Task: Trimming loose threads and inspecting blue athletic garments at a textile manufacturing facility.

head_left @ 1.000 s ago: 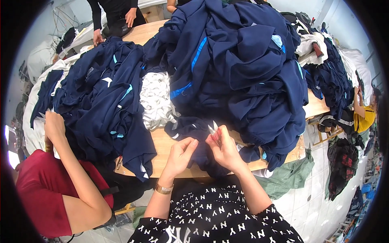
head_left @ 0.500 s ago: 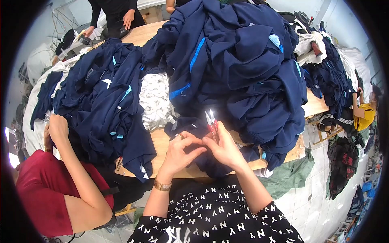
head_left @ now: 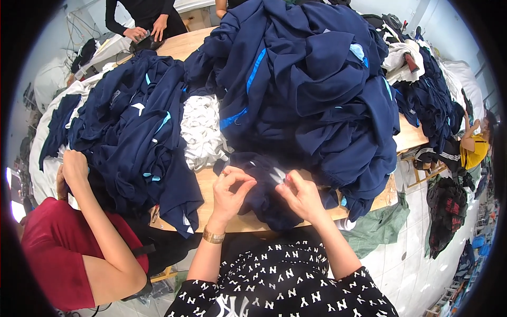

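My right hand grips a pair of thread snips, whose pale blades are smeared by motion and point away to the upper left. To its left, my left hand is closed in a pinch, thumb against fingertip. Whatever it holds, if anything, is too small to make out. A gap separates the two hands. Beneath and between them, a dark navy garment lies crumpled on the wooden table near its front edge.
A tall heap of navy garments rises just beyond my hands. A bundle of white strips separates it from another navy pile. A person in red works close on my left; another in black stands across the table.
My hands have moved apart, the right going right and slightly down with the snips. My left hand's fingers have closed into a pinch. The far person's hands have come together.
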Tool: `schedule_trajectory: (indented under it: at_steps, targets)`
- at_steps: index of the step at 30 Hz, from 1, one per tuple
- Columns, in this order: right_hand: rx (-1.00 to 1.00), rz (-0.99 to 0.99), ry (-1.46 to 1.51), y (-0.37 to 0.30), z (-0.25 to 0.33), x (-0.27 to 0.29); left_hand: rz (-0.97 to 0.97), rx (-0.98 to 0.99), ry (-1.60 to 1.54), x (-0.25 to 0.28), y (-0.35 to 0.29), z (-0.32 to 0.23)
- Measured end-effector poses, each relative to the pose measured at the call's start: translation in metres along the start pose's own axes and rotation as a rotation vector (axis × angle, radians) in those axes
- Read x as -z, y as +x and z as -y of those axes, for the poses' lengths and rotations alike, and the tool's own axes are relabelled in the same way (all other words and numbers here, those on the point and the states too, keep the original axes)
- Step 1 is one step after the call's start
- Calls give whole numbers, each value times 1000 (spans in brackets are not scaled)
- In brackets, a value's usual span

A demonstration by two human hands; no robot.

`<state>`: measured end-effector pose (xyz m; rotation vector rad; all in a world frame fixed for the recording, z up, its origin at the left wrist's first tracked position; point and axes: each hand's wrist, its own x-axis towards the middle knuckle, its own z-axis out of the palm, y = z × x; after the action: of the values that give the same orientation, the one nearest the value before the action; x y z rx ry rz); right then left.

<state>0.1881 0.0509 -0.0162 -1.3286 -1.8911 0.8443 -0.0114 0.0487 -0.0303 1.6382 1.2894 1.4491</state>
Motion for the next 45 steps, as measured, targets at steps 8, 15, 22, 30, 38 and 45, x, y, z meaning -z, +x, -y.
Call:
schedule_trajectory:
  at_steps: [8, 15, 22, 30, 38, 45]
  targets:
    - [255, -36, -454, -3, -11, -14, 5, -10, -26, 0, 0, 4]
    - [179, 55, -502, -1, -3, -16, 3, -11, -5, 1, 1, 2]
    - [189, 44, -520, 1, -5, -18, 1, -4, -13, 0, 0, 7]
    - [182, 61, -513, 0, -4, -16, 11, 22, -34, -1, 0, 8]
    - [156, 86, -448, 5, -3, -18, 11, 22, -39, -1, 2, 9]
    - [14, 6, 214, 14, -13, -24, -37, 139, -247, -6, -2, 17]
